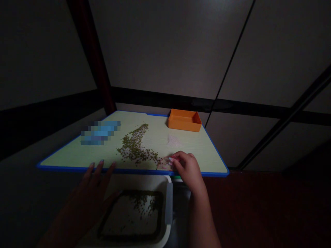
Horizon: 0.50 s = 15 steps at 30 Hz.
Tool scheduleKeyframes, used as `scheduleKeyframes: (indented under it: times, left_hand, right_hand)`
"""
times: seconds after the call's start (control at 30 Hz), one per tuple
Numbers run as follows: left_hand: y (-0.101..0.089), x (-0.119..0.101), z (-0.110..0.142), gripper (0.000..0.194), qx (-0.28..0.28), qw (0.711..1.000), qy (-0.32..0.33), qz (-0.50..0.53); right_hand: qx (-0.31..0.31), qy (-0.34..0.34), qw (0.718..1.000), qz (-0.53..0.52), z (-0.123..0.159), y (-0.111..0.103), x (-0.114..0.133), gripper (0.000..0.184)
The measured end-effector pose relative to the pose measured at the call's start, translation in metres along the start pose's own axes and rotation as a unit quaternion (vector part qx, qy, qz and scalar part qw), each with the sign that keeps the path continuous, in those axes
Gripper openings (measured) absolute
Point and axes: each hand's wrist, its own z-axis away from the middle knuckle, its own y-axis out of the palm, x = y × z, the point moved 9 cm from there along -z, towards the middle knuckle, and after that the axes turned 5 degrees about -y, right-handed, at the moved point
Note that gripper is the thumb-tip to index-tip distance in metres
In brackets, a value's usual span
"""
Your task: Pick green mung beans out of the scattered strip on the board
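Note:
My right hand (187,167) is closed in a pinch at the front of the pale board (204,156), on what looks like a crumpled, pinkish see-through plastic bag (164,163). Left of it, small green bean-like grains (136,143) lie scattered in a curved band. A whitish translucent patch (173,140) sits just beyond the hand; its kind is unclear. In shadow, my left hand (90,193) has its fingers spread, with the tips over the board's blue front edge. Nothing shows in it.
An orange open box (184,124) stands at the board's back right corner. A blurred-out blue item (100,133) lies at the left. Below the front edge is a white bin (167,206) with green grains inside. Dark cabinet-like panels (165,51) rise behind.

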Motion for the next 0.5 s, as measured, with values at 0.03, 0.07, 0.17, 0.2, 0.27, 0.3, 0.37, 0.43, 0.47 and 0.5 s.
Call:
scheduleKeyframes:
  times: [0.03,0.07,0.17,0.2,0.27,0.3,0.37,0.43,0.47,0.5]
  left_hand:
    - [-0.0001,-0.0003,0.0,0.072,0.0,1.0,0.001,-0.001]
    - [0.0002,-0.0011,0.0,0.072,0.001,1.0,0.006,-0.002]
    - [0.001,-0.0013,-0.0001,0.075,0.002,1.0,0.01,-0.002]
    - [0.0019,-0.0011,-0.0001,0.075,0.005,1.0,0.011,-0.002]
    - [0.0026,-0.0012,0.0,0.075,0.006,1.0,0.013,-0.001]
    - [0.0024,-0.0014,0.0,0.075,0.003,1.0,0.014,-0.001]
    - [0.0013,-0.0021,0.0,0.075,-0.003,1.0,0.016,-0.006]
    - [-0.0006,-0.0029,-0.0003,0.075,-0.008,1.0,0.016,-0.008]
    - [-0.0012,-0.0034,-0.0005,0.075,-0.007,1.0,0.017,-0.008]
    - [-0.002,-0.0037,-0.0007,0.075,-0.007,1.0,0.016,-0.006]
  right_hand:
    - [0.004,-0.003,1.0,-0.006,0.0,0.001,0.0011,0.009]
    - [0.007,-0.005,1.0,-0.011,-0.0001,0.0017,0.0023,0.009]
    - [0.001,-0.008,1.0,-0.014,0.0,0.0002,0.0041,0.009]
    - [-0.004,-0.006,1.0,-0.01,0.0001,-0.001,0.004,0.008]
    - [-0.011,0.001,1.0,-0.001,0.0003,-0.0029,0.0034,0.008]
    - [-0.013,0.004,1.0,0.002,0.0004,-0.0032,0.0034,0.008]
    - [-0.01,0.005,1.0,0.006,0.0004,-0.0026,0.0045,0.008]
    - [-0.004,0.003,1.0,0.01,0.0,-0.0014,0.0064,0.008]
    - [0.0,0.002,1.0,0.013,-0.0002,-0.0008,0.0073,0.008]
    - [0.002,0.002,1.0,0.017,-0.0004,-0.0006,0.0078,0.007]
